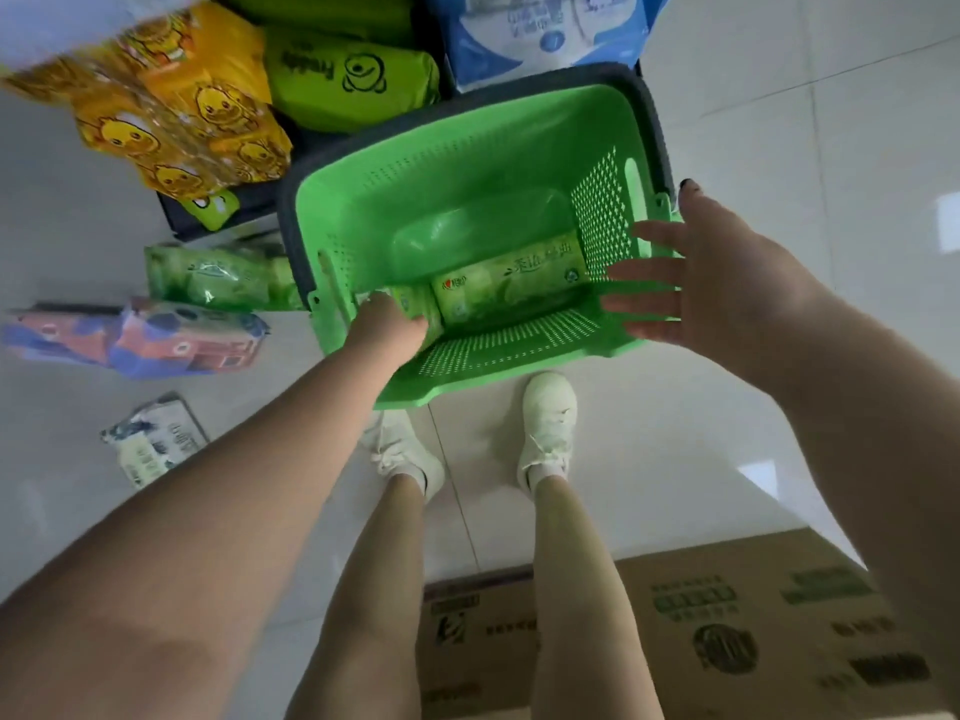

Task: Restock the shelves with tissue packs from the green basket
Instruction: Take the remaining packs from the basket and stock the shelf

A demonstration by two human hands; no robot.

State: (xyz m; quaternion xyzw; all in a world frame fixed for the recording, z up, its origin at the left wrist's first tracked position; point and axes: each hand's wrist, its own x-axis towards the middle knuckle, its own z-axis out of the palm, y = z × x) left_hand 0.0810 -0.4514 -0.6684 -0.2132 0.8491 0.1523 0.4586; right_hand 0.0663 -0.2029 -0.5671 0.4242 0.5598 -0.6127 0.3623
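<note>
The green basket [467, 163] sits on the pale tiled floor [779, 122] just ahead of the person's white shoes [548, 423]. Two green tissue packs lie at its bottom, against the near wall. The left hand [387, 324] reaches down inside and grips the smaller pack [410, 301] in the near left corner, fingers curled over it so that most of the pack is hidden. The larger pack [511, 283] lies flat just beside it, label up, untouched.

The right hand [696, 272] hovers over the basket's right rim, palm turned toward the basket, fingers straight and spread, holding nothing.

To the left of the basket, more goods crowd the floor and shelf edge: another green pack [223, 278] close to the basket's left wall, a red-and-blue pack [171, 340] nearer the person, and a pale pack [156, 444] partly behind the left forearm. Above those are yellow duck-print packs [176, 116], a lime-green bag [353, 80] and a blue-and-white bag [545, 33] beyond the basket's far rim. A cardboard box [727, 631] lies behind the person's legs.
</note>
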